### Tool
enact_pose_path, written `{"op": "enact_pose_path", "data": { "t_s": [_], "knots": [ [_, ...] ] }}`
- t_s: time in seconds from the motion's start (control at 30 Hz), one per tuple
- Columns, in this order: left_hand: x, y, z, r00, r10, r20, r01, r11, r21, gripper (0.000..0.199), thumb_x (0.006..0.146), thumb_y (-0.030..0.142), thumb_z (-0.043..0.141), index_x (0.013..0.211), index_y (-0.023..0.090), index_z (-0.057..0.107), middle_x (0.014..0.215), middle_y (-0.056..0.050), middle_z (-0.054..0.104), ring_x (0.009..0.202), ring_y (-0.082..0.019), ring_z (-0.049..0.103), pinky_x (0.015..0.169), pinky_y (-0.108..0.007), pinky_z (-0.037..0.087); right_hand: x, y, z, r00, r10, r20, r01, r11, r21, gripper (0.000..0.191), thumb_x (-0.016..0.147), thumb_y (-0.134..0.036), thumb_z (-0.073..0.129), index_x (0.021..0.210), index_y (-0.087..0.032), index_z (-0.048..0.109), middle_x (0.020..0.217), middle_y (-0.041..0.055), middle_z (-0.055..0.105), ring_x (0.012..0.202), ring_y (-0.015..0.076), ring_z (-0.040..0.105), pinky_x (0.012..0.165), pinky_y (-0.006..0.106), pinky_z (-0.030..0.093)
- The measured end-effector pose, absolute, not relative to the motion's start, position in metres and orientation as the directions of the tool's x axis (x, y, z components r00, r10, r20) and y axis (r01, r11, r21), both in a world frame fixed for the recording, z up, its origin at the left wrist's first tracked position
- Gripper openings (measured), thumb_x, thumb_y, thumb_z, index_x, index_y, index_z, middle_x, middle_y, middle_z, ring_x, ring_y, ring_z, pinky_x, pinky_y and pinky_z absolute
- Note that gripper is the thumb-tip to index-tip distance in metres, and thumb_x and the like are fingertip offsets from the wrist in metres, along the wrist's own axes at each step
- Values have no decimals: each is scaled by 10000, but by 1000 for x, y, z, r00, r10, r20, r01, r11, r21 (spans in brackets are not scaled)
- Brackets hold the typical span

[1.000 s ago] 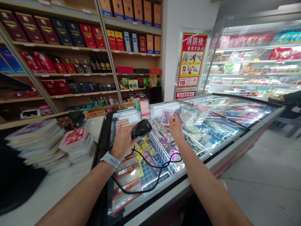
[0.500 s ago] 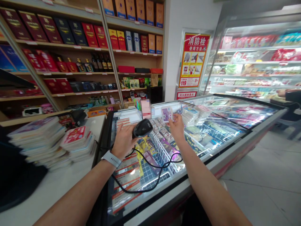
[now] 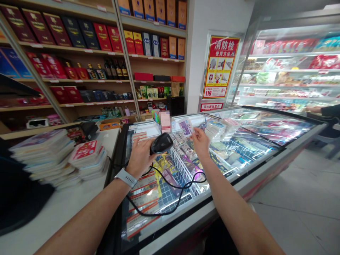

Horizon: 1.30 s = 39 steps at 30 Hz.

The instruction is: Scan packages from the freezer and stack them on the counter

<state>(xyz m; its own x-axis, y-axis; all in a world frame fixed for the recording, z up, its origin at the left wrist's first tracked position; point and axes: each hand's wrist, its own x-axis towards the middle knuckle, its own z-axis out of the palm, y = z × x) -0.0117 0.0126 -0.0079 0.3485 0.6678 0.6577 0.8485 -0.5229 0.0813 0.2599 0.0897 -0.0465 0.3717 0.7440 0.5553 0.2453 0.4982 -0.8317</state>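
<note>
My left hand (image 3: 140, 157) closes its fingers (image 3: 138, 143) around a barcode scanner (image 3: 161, 143), nose turned toward the packet (image 3: 186, 127). My right hand (image 3: 201, 143) pinches that packet, face toward the scanner, raised above the far half of the chest freezer (image 3: 255, 173).

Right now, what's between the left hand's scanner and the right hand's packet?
In the head view, only air separates the black barcode scanner and the flat packet, above the freezer.

Right there, a white sport watch (image 3: 126, 178) at eight o'clock, chunky segmented strap, round the wrist of the left hand (image 3: 140, 158), bare left forearm (image 3: 87, 216), bare right forearm (image 3: 236, 209) at five o'clock, right hand (image 3: 201, 143) unadorned
</note>
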Motion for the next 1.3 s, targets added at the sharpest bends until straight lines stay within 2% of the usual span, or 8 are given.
{"op": "enact_pose_path", "data": {
  "t_s": [0.13,0.33,0.5,0.73,0.97,1.3],
  "knots": [
    [-12,13,-8,349,672,653,850,-520,81,347,889,297,528,1211,187,600,1167,-116,714,1144,-284,627,1143,-493,272,261,91,-48,386,738,554,230,504,-832,414,805,-433,608,1142,-198,664,887,59,722,774,210,682,753,395,587],
    [-10,12,-7,345,680,647,854,-513,84,347,888,303,523,1199,172,606,1154,-127,717,1132,-294,633,1138,-507,280,268,95,-50,421,749,512,212,467,-858,377,772,-456,647,1017,-173,694,822,66,722,731,208,676,727,380,583],
    [-12,13,-9,339,675,655,854,-513,87,320,888,311,537,1164,167,612,1146,-125,719,1131,-294,634,1141,-500,279,266,96,-48,443,771,457,93,468,-879,418,728,-486,668,983,-154,673,794,56,707,656,181,653,657,353,578],
    [-12,14,-9,341,678,652,851,-517,92,316,894,334,542,1162,179,607,1158,-124,714,1139,-294,628,1138,-501,278,266,95,-44,470,774,425,-13,487,-873,413,705,-494,681,942,-160,638,732,27,687,627,171,654,664,354,584],
    [-11,13,-8,336,683,649,847,-520,109,313,890,335,538,1152,183,617,1159,-118,717,1142,-294,627,1138,-494,277,269,96,-44,455,788,416,-64,494,-867,388,714,-463,688,949,-158,639,700,13,679,639,169,653,688,362,589],
    [-11,14,-8,327,697,638,845,-518,134,322,895,347,532,1166,193,615,1176,-111,714,1155,-289,622,1145,-496,270,264,105,-49,432,805,405,-69,478,-876,431,699,-481,700,979,-156,657,782,36,710,661,163,657,724,380,600]
  ]
}}
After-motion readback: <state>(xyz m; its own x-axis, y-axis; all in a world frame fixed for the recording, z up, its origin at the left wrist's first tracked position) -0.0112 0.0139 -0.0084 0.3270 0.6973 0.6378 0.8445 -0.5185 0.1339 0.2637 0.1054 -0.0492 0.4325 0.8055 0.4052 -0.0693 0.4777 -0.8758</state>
